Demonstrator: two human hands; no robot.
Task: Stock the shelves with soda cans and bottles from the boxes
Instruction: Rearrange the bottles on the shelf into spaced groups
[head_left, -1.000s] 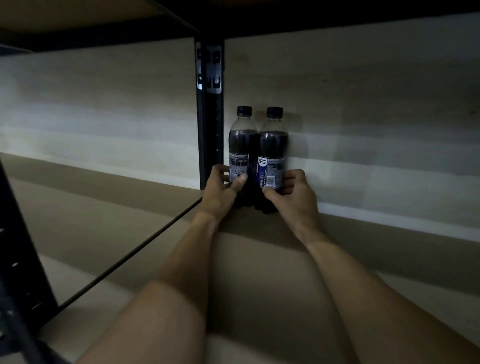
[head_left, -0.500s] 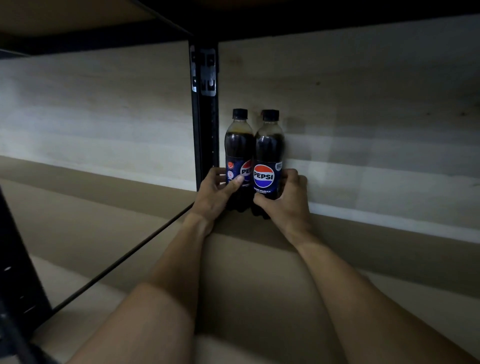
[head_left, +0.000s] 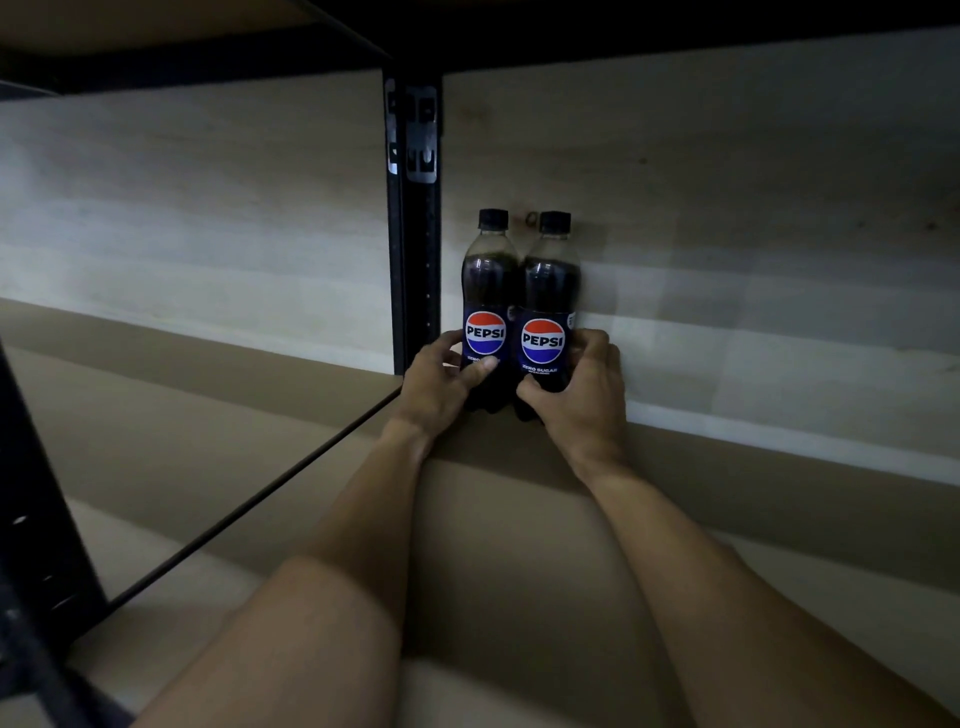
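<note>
Two cola bottles stand upright just above the centre of the frame, touching side by side at the back of the shelf (head_left: 249, 447), tight against the pale back panel (head_left: 727, 234) and just right of the black metal post (head_left: 415, 270). The left hand (head_left: 441, 387) wraps the lower part of the left bottle (head_left: 488, 291), thumb laid across its front below the label. The right hand (head_left: 584, 397) curls round the base of the right bottle (head_left: 549, 296) in the same way. Both round logos face the camera, so the step in hand looks like squaring up a placed pair.

Next, I judge, both hands let go without nudging the bottles and go back for more stock; no boxes show here.

The bottles are clear plastic, dark with liquid, with rounded shoulders, narrow necks, black screw caps and glossy blue labels. The shelf is a flat, matte brown board, smooth and low in grip. The post is punched steel, and the panel shows faint wood grain in dim light.
</note>
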